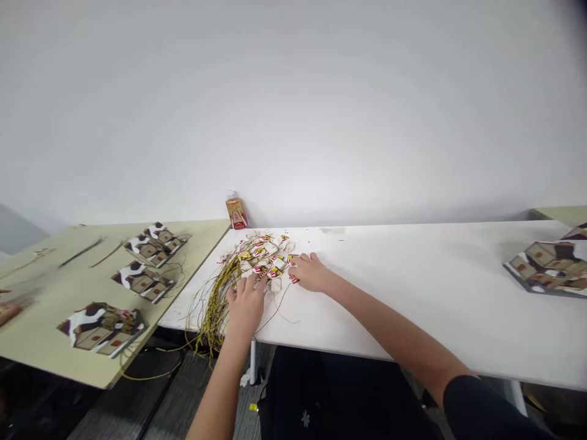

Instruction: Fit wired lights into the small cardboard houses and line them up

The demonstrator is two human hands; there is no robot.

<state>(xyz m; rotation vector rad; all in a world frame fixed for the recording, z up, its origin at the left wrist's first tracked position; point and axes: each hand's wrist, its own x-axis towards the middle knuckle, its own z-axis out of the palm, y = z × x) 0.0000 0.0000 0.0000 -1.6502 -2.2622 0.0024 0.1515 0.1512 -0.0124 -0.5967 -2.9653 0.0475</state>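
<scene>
A tangled pile of small red-and-white striped pieces [274, 273] with yellow and white parts lies on the white table, joined to thin wires. My left hand [246, 304] rests on the near side of this pile, fingers spread and bent over the wires. At the pile's right edge, my right hand [310, 272] has its fingers curled down over a striped piece [294, 279], which shows partly beneath the fingertips. A thick bunch of yellow and dark wires [213, 315] runs down from the pile and hangs over the table's front edge.
Small model houses [143, 281] with brown-and-white roofs stand on the cream table [50, 269] at left. Another model house [553, 267] sits at far right. A carton-like drink container [236, 211] stands against the wall. Another person's blurred hand [8, 310] shows at the left edge.
</scene>
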